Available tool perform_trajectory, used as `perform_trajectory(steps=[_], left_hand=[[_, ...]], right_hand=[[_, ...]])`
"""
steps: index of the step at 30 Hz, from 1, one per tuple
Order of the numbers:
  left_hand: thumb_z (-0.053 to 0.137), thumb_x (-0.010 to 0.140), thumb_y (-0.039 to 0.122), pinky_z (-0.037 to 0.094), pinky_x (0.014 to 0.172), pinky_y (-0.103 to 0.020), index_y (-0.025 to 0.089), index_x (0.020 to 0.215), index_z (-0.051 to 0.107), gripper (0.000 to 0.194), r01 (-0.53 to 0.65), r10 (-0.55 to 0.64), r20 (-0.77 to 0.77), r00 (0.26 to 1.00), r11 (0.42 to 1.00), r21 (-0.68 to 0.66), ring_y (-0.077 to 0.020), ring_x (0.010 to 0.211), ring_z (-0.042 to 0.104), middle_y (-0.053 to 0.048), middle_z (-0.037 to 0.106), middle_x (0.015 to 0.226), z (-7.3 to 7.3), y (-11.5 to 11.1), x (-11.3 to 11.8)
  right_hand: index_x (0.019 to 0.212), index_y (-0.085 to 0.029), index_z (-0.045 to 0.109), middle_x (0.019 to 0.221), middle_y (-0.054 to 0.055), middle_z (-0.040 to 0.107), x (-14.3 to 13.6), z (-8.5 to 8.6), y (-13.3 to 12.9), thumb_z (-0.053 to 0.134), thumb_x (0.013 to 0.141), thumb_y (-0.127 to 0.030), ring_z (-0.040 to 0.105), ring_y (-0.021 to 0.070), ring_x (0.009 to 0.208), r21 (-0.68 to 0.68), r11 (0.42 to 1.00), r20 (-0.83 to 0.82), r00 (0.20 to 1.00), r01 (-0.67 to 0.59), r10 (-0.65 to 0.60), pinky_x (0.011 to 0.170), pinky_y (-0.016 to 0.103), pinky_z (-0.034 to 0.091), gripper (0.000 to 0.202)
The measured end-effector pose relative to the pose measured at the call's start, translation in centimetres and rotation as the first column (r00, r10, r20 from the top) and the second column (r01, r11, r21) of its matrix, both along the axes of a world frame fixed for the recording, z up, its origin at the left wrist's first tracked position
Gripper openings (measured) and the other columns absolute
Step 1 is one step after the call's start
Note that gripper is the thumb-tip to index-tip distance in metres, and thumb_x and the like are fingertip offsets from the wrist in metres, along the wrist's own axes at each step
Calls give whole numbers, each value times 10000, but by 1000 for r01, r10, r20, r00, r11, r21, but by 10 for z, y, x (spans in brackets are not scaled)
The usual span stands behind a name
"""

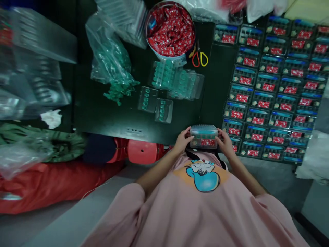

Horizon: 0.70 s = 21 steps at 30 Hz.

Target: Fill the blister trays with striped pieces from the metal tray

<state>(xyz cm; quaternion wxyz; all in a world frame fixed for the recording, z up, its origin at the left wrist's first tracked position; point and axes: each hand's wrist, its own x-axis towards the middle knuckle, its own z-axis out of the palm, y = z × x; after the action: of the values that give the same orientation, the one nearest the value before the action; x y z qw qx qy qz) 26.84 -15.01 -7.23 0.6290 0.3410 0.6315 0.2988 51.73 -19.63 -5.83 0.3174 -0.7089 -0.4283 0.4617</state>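
Note:
Close to my body, at the table's near edge, is a clear plastic case (203, 132) with a blue strip and a red patterned packet inside. My left hand (183, 140) grips its left end, thumb in front and fingers behind. The right end is held by my right hand (225, 142), with the fingers bent around the corner. Farther up the table, two small clear trays (163, 111) hold green pieces in rows. Behind them lie several more filled trays (164, 73). Loose green pieces (118, 91) spill out of a clear plastic bag (109, 51).
Rows of filled cases (268, 87) cover the right side. A round tub (147, 27) of red packets stands at the back, with scissors (199, 59) beside it. Stacked clear plastic trays (43, 34) occupy the left. A red stool (142, 151) sits below the table edge.

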Motion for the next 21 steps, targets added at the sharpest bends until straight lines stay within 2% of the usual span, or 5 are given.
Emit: perform_trajectory(steps=[5, 8, 10, 16, 21], left_hand=[[725, 757, 293, 480, 888, -324, 186, 1304, 616, 568, -13, 17, -63, 998, 998, 61, -162, 909, 601, -62, 618, 1031, -4, 14, -16], [640, 836, 293, 468, 933, -350, 177, 1246, 631, 426, -14, 126, -383, 915, 959, 282, -206, 1030, 582, -104, 597, 1138, -14, 37, -43], [647, 831, 272, 433, 998, -380, 161, 1209, 633, 395, 111, 131, -592, 795, 929, 354, -245, 1121, 548, -134, 576, 1187, -23, 54, -62], [617, 845, 234, 391, 1001, -437, 134, 1093, 632, 268, 448, -153, -858, 491, 889, 98, -302, 1104, 552, -176, 622, 1118, -50, 84, -83], [504, 838, 120, 415, 837, -339, 161, 832, 644, 146, 425, -171, -848, 502, 902, 70, -240, 868, 596, -121, 645, 879, -40, 83, -80]], right_hand=[[1348, -179, 556, 1071, 104, 604, 5, -4, 2, 613, 796, -433, 575, 181, 826, 11, 1000, 38, 999, -22, 22, 774, 376, 544, 611], [1362, -170, 540, 1082, 116, 618, 6, -6, 4, 611, 803, -444, 590, 193, 843, 29, 999, 77, 996, -43, 41, 804, 402, 543, 627], [1370, -172, 532, 1116, 131, 618, 8, -6, 4, 616, 806, -461, 598, 210, 884, 33, 998, 107, 993, -49, 45, 816, 416, 543, 639], [1339, -175, 556, 1220, 160, 587, 18, -2, 8, 591, 835, -476, 586, 254, 1027, 103, 994, 219, 976, -21, -2, 855, 448, 537, 588], [1256, -198, 612, 1168, 133, 621, 17, 23, 33, 541, 877, -415, 579, 245, 1036, 249, 968, 292, 952, 15, -90, 939, 473, 499, 442]])
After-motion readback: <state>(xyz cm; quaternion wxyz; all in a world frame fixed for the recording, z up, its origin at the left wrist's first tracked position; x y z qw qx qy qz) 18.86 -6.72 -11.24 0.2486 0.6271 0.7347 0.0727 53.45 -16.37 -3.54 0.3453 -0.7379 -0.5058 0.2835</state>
